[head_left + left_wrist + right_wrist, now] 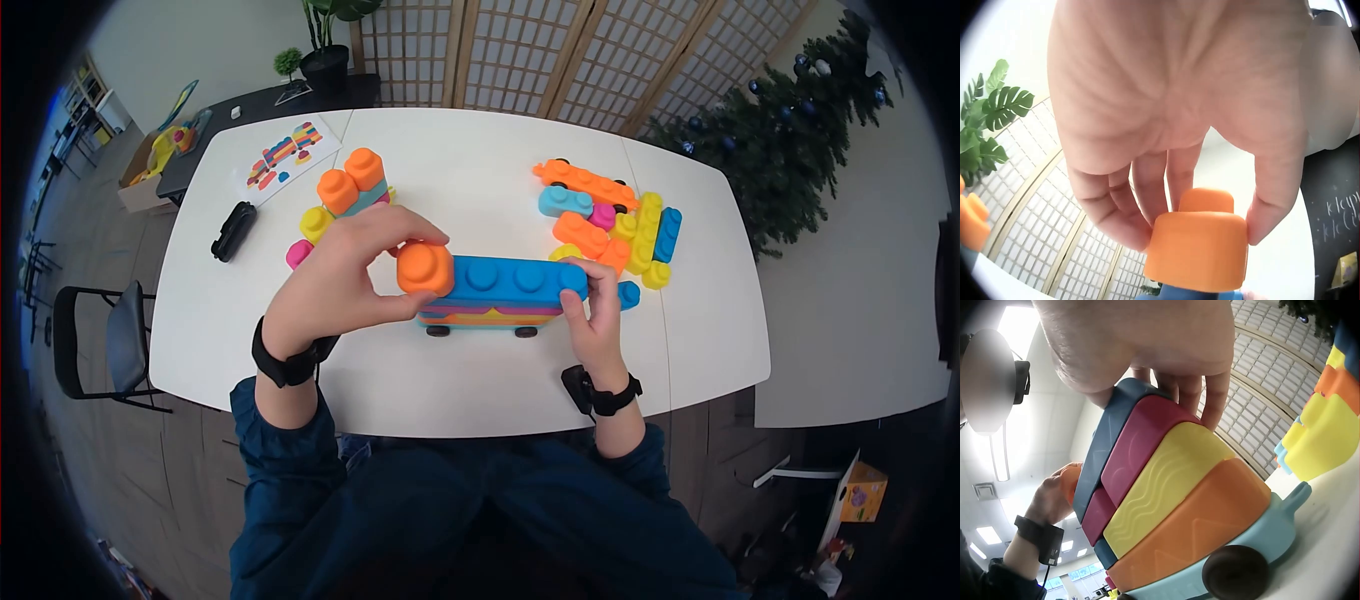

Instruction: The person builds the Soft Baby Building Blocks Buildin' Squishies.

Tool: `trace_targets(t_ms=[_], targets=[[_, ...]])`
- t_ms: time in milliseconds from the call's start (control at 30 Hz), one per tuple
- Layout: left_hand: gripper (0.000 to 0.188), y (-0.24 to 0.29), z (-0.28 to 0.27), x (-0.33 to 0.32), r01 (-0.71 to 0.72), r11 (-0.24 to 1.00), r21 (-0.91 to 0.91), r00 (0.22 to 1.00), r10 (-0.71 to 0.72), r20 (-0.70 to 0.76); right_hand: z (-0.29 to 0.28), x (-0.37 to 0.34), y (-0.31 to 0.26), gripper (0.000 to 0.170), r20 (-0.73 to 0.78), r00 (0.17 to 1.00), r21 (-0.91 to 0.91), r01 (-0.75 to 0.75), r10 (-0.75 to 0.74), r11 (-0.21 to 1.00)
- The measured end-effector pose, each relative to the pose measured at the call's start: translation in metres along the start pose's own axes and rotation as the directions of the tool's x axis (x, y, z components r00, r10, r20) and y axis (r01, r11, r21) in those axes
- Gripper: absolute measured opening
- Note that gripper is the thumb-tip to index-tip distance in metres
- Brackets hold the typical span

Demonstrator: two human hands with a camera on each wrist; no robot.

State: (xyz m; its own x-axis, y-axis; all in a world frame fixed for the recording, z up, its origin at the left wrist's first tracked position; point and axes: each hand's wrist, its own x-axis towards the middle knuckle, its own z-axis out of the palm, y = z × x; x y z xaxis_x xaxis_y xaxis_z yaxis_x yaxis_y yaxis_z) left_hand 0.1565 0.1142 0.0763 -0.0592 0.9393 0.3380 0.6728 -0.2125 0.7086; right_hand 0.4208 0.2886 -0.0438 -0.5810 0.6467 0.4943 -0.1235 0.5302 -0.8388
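My left hand (335, 280) pinches a single-stud orange block (424, 270) between thumb and fingers. In the left wrist view that orange block (1197, 250) sits right at the blue below it, at the left end of a long blue block (515, 282). This long block tops a stacked toy car. Under it come a magenta layer (1147, 428), a yellow layer (1160, 478), an orange layer (1204, 515) and a light-blue wheeled base (1272, 528) with dark wheels. My right hand (600, 330) grips the blue block's right end, thumb near, fingers on the far side.
At left are stacked orange blocks (365, 168), a yellow block (316, 223) and a magenta block (299, 253). A picture sheet (290, 155) and black case (234, 231) lie beyond. Right holds an orange wheeled base (590, 184), yellow block (645, 235) and blue block (668, 234).
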Motion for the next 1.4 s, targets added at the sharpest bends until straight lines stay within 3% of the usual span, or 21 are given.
trace_targets(t_ms=[100,333,400,433,500,633,667,700,733,833,933,967,1033,1067,1200,1267,1400], targets=[[0.047,-0.007,0.004,0.002,-0.074,0.996,0.045,0.997,0.074,0.005,0.001,0.001,-0.001,0.037,-0.001,1.0,0.001,-0.004,0.004,1.0],[0.043,-0.013,0.008,0.006,-0.08,0.995,0.054,0.997,0.079,0.012,0.001,0.001,0.0,0.036,-0.004,1.0,0.006,0.006,-0.006,1.0],[0.061,-0.018,0.006,0.003,-0.023,0.999,0.046,0.995,0.019,0.099,0.001,0.001,0.003,0.037,0.0,1.0,0.005,0.008,-0.008,1.0],[0.061,-0.017,0.008,0.002,-0.024,0.999,0.046,0.995,0.019,0.099,0.0,0.001,0.004,0.038,0.003,1.0,0.003,0.01,-0.01,1.0],[0.081,-0.015,0.015,-0.004,0.053,0.995,-0.08,0.998,-0.051,0.032,-0.003,0.0,0.004,0.043,0.021,1.0,0.002,-0.02,0.02,1.0],[0.093,-0.04,0.047,-0.036,0.053,0.996,-0.078,0.994,-0.06,-0.087,-0.01,0.0,-0.013,0.051,0.038,0.997,-0.036,-0.059,0.061,0.998],[0.092,-0.046,0.057,-0.043,0.206,0.975,-0.081,0.978,-0.208,-0.013,-0.013,0.0,-0.01,0.051,0.038,0.997,-0.036,-0.06,0.061,0.998],[0.091,-0.05,0.065,-0.047,0.356,0.931,-0.075,0.934,-0.352,0.061,-0.018,-0.001,-0.006,0.051,0.181,0.971,-0.179,-0.125,0.157,0.976],[0.077,-0.054,0.071,-0.047,0.352,0.934,-0.066,0.935,-0.348,0.067,-0.021,-0.003,-0.002,0.051,0.306,0.913,-0.326,-0.165,0.269,0.931],[0.062,-0.059,0.077,-0.043,0.37,0.925,-0.089,0.929,-0.37,0.012,-0.012,-0.003,0.005,0.048,0.251,0.907,-0.348,-0.243,0.339,0.906],[0.05,-0.061,0.074,-0.036,0.36,0.931,-0.061,0.93,-0.364,-0.056,-0.007,0.009,0.001,0.05,0.269,0.933,-0.369,-0.129,0.238,0.92],[0.05,-0.067,0.074,-0.032,0.357,0.932,-0.059,0.931,-0.36,-0.056,-0.007,0.017,-0.003,0.05,0.265,0.935,-0.37,-0.128,0.236,0.92],[0.048,-0.081,0.07,-0.017,0.253,0.963,0.088,0.953,-0.233,-0.196,-0.006,0.042,-0.015,0.053,0.258,0.918,-0.558,-0.112,0.3,0.822],[0.047,-0.082,0.067,-0.004,0.223,0.974,0.047,0.951,-0.206,-0.232,-0.005,0.055,-0.012,0.059,0.24,0.95,-0.561,-0.032,0.2,0.827],[0.047,-0.098,0.058,0.047,0.186,0.982,0.017,0.924,-0.169,-0.342,0.0,0.119,0.0,0.062,0.161,0.954,-0.632,-0.097,0.252,0.769],[0.044,-0.111,0.059,0.066,0.307,0.942,0.136,0.893,-0.236,-0.384,-0.001,0.143,0.029,0.063,0.177,0.961,-0.481,-0.102,0.21,0.871],[0.042,-0.128,0.066,0.082,0.331,0.927,0.173,0.869,-0.229,-0.438,0.002,0.164,0.036,0.065,0.203,0.917,-0.541,-0.186,0.342,0.82]])
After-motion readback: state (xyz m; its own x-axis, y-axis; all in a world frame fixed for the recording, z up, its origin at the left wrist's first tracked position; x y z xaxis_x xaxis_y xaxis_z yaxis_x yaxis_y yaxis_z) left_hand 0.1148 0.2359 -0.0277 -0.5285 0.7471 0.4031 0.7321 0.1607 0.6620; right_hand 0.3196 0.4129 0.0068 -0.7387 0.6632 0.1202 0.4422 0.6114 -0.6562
